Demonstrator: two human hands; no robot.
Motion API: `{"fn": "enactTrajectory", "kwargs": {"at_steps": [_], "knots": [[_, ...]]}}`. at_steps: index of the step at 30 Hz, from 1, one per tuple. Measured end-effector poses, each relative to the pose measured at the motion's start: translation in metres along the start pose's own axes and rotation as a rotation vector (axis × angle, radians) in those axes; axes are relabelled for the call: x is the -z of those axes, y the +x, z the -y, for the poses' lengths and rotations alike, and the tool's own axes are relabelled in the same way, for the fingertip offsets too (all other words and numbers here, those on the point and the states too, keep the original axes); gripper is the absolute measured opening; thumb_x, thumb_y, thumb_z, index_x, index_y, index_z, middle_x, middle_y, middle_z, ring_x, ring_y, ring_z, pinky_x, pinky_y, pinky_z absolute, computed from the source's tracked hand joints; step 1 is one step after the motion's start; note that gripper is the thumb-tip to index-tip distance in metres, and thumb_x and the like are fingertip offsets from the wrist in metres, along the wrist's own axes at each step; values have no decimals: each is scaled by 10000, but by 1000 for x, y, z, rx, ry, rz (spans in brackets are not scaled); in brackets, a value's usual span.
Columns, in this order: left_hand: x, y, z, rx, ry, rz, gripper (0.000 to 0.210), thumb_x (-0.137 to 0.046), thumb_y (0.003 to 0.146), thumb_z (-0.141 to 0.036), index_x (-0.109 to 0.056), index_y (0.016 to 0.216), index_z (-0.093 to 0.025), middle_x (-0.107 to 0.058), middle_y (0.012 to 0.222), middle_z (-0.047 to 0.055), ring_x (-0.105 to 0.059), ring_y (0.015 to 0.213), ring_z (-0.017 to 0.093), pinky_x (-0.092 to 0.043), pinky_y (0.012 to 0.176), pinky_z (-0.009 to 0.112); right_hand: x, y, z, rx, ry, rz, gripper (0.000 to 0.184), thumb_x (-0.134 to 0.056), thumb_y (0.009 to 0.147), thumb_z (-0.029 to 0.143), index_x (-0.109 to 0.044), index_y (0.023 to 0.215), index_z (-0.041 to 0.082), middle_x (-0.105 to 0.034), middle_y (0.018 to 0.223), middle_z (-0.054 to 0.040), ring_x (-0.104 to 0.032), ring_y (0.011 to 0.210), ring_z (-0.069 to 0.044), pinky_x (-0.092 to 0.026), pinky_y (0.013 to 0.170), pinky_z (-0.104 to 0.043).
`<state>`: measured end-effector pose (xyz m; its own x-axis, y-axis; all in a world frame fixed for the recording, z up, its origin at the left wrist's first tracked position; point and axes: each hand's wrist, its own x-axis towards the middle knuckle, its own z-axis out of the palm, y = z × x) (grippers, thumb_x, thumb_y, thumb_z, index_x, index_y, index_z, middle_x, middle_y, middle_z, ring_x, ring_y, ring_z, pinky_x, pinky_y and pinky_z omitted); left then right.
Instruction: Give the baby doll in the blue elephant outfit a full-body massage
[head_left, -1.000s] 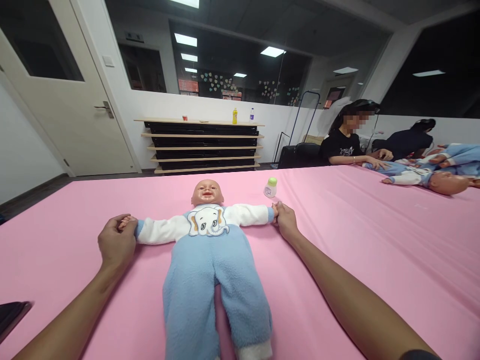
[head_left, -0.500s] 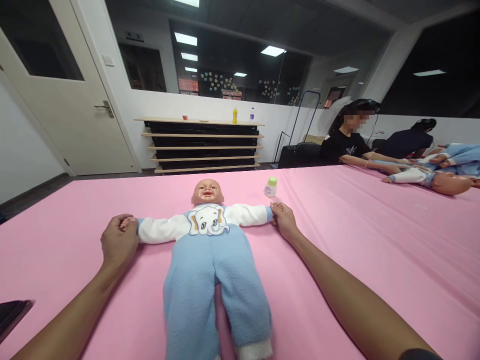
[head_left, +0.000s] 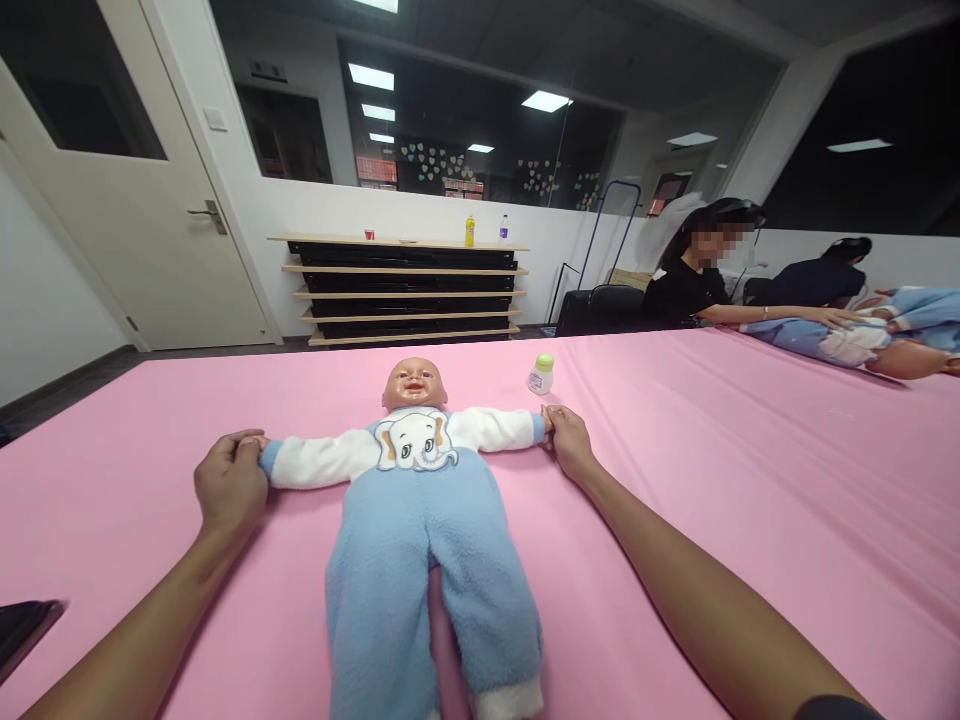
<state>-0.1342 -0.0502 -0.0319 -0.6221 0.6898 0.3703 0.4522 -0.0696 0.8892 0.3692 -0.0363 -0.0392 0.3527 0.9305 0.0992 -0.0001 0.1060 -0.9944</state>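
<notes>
A baby doll (head_left: 420,500) lies on its back on the pink sheet, its head away from me and both arms stretched out sideways. It wears a fleecy blue and white suit with an elephant on the chest. My left hand (head_left: 232,482) is closed around the doll's hand at the left, just past the blue cuff. At the right, my right hand (head_left: 571,442) pinches the doll's other hand. The doll's fingers are mostly hidden by mine. Beyond my right hand stands a small bottle (head_left: 541,375) with a green cap.
Pink cloth (head_left: 720,480) covers the table. A dark flat object (head_left: 26,632) lies at the left edge. On the far right a co-worker (head_left: 697,265) handles another doll (head_left: 862,338), with a second person (head_left: 814,270) behind. Stacked boards (head_left: 409,285) stand against the back wall.
My left hand has moved slightly left with the doll's hand, drawing that arm straighter. My right hand stays put. The co-worker's doll has been turned and shifted.
</notes>
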Motion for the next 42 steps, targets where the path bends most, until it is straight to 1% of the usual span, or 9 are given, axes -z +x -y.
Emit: {"fn": "enactTrajectory", "kwargs": {"at_steps": [5, 10, 13, 17, 21, 28, 33, 38, 42], "knots": [[1, -1, -3, -20, 54, 44, 420, -663, 735, -413, -678, 1083, -177, -695, 1002, 47, -632, 892, 197, -509, 838, 335, 0, 2, -1, 35, 26, -34, 354, -558, 854, 555, -581, 790, 208, -504, 455, 37, -436, 352, -128, -332, 338, -252], [2, -3, -6, -61, 78, 72, 497, -727, 699, -418, -659, 1136, -192, -687, 1026, 38, -628, 894, 189, -519, 824, 327, -2, 0, 1, 20, 46, -54, 475, -482, 881, 642, -593, 791, 189, -508, 434, 20, -441, 330, -133, -349, 321, -256], [2, -2, -5, -36, 53, 80, 527, -743, 681, -408, -655, 1151, -187, -685, 1038, 45, -627, 898, 191, -517, 815, 323, -1, -1, 3, 33, 49, -35, 412, -544, 866, 586, -576, 755, 191, -515, 440, 21, -455, 341, -127, -351, 330, -242], [1, 2, -1, 39, -40, 67, 383, -643, 751, -374, -696, 1067, -164, -698, 1001, 54, -627, 927, 202, -503, 822, 326, 0, -3, 6, 34, 62, 16, 241, -610, 818, 425, -579, 775, 190, -552, 472, 20, -481, 355, -133, -345, 334, -235], [1, 2, 0, 64, -78, 45, 315, -588, 782, -329, -719, 1018, -165, -714, 978, 46, -632, 938, 199, -491, 836, 321, 1, -4, 8, 17, 60, 36, 202, -615, 798, 387, -590, 796, 187, -554, 471, 23, -479, 357, -131, -344, 338, -229], [4, -5, -10, 41, 4, 22, 245, -548, 841, -339, -718, 928, -186, -719, 935, 18, -634, 883, 172, -467, 763, 287, -1, -2, 4, 24, 35, -1, 355, -565, 860, 523, -575, 751, 186, -521, 440, 20, -446, 342, -122, -332, 333, -231], [5, -7, -10, 17, -6, 11, 305, -510, 882, -400, -703, 885, -164, -703, 884, 25, -620, 819, 161, -465, 723, 278, -1, -1, 3, 15, 23, -34, 485, -493, 881, 640, -586, 750, 182, -518, 424, 7, -424, 317, -128, -333, 317, -253], [2, 0, -1, 61, -52, 14, 271, -613, 790, -363, -719, 952, -173, -717, 951, 34, -636, 893, 185, -484, 795, 298, 2, 0, 2, 21, 59, 30, 291, -662, 800, 469, -593, 763, 189, -545, 492, 23, -479, 370, -125, -365, 344, -238], [0, 5, 5, 90, -101, 52, 324, -619, 731, -300, -729, 1010, -179, -722, 999, 41, -636, 978, 206, -486, 874, 318, 3, 2, 0, 15, 105, 55, 198, -627, 773, 363, -635, 845, 179, -579, 543, 16, -494, 386, -125, -382, 352, -239]]}}
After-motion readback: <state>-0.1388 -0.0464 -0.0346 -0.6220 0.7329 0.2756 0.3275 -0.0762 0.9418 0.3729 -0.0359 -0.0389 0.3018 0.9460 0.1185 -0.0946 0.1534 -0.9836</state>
